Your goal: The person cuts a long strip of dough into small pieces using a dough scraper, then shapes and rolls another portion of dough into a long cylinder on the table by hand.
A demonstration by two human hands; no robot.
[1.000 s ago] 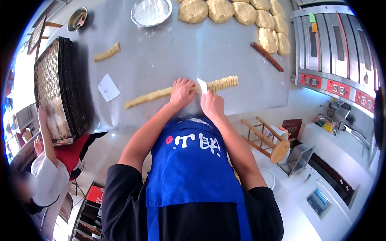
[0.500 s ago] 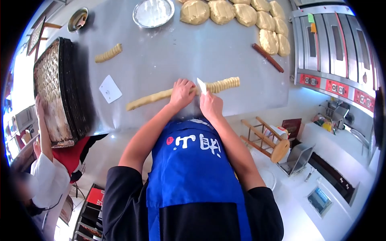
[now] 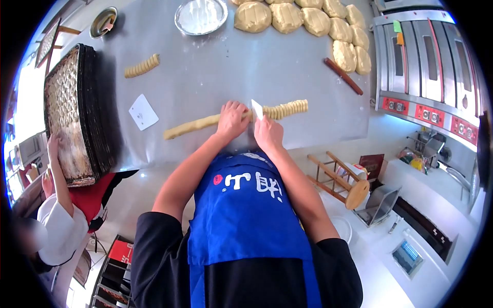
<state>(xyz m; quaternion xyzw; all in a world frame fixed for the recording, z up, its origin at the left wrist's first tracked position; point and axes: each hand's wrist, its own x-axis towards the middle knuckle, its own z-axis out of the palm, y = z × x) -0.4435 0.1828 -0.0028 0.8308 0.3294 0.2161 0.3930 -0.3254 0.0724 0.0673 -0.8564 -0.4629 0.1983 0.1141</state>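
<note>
A long dough roll [image 3: 191, 127] lies across the metal table in front of me. My left hand [image 3: 233, 120] is closed over it, near the cut section, with the fingers curled around the top. In my right hand [image 3: 268, 132] is a white dough scraper [image 3: 257, 109], its blade upright against the roll just right of my left hand. Right of the blade, the sliced dough pieces [image 3: 287, 109] stay lined up in a row. A second white scraper [image 3: 143, 112] lies flat to the left, and a short row of cut dough [image 3: 142, 65] sits beyond it.
Several big dough lumps [image 3: 287, 18] fill the table's back right, near a brown rolling pin [image 3: 343, 76]. A bowl of white flour [image 3: 201, 16] stands at the back. At left, a co-worker's hand [image 3: 54, 146] touches stacked black baking trays [image 3: 77, 154]. A wooden stool [image 3: 357, 194] stands at right.
My hands and the scraper stay almost in the same spot on the dough roll. The co-worker's hand has moved lower along the tray. The view has shifted slightly.
</note>
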